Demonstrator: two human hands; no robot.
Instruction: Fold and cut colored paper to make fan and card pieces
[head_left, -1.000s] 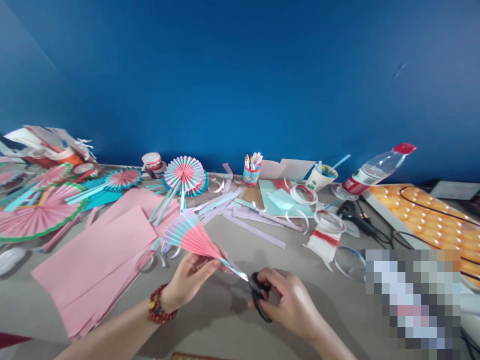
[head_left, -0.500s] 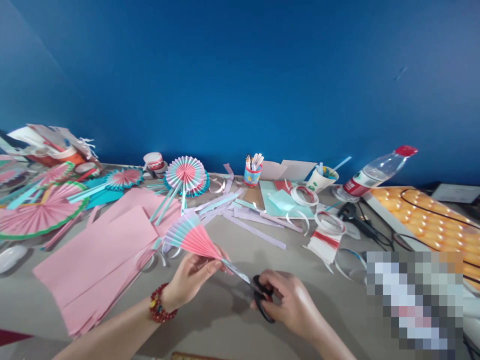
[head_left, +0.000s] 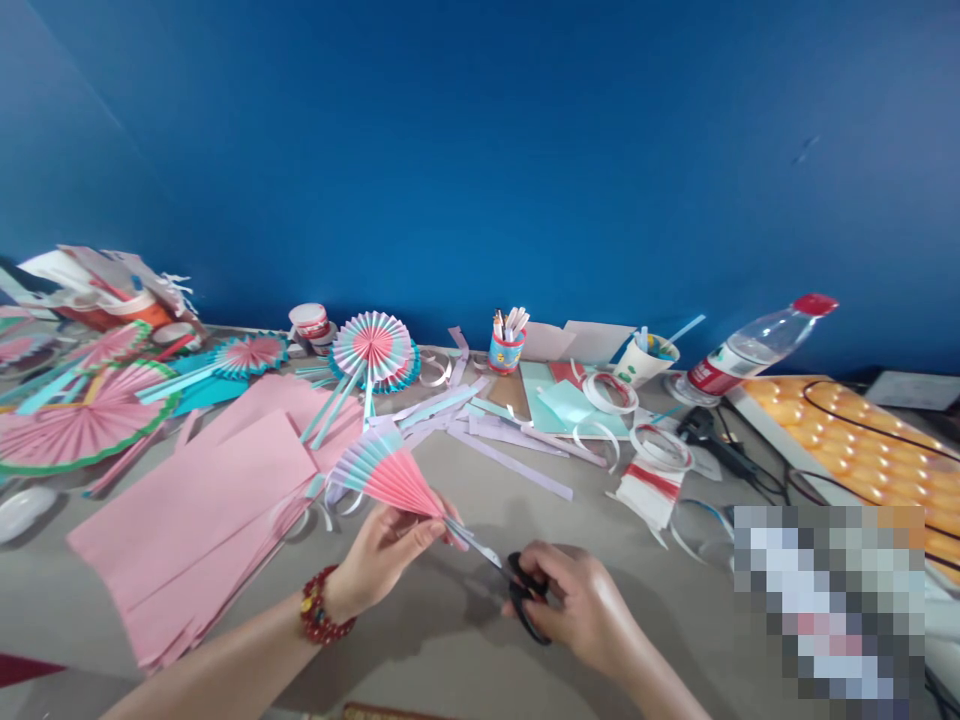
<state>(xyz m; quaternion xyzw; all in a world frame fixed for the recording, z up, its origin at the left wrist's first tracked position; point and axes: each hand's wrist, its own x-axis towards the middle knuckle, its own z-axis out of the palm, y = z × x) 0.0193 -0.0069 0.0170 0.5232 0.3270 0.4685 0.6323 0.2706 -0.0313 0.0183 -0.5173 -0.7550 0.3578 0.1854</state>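
Note:
Just left of centre, my left hand (head_left: 397, 553) pinches the narrow end of a pleated paper fan (head_left: 390, 470) coloured pink, pale blue and lilac. Its wide end spreads up and to the left. My right hand (head_left: 574, 595) has its fingers through the black handles of a pair of scissors (head_left: 487, 553). The blades point up and left, and their tips reach the fan's narrow end beside my left fingers. Whether the blades are biting into the paper is too small to tell. A stack of pink paper (head_left: 210, 500) lies to the left of my left hand.
Finished round fans (head_left: 371, 343) and lilac strips (head_left: 510, 465) lie behind my hands. Tape rolls (head_left: 611, 392), a paper cup (head_left: 637, 362), a bottle (head_left: 750, 355) and a black glue gun (head_left: 712, 440) are at the right. A pen holder (head_left: 506, 352) stands by the blue wall.
The scissors have shifted slightly, their blades coming nearer together at the fan's narrow end. My left hand keeps its hold on the fan, almost still.

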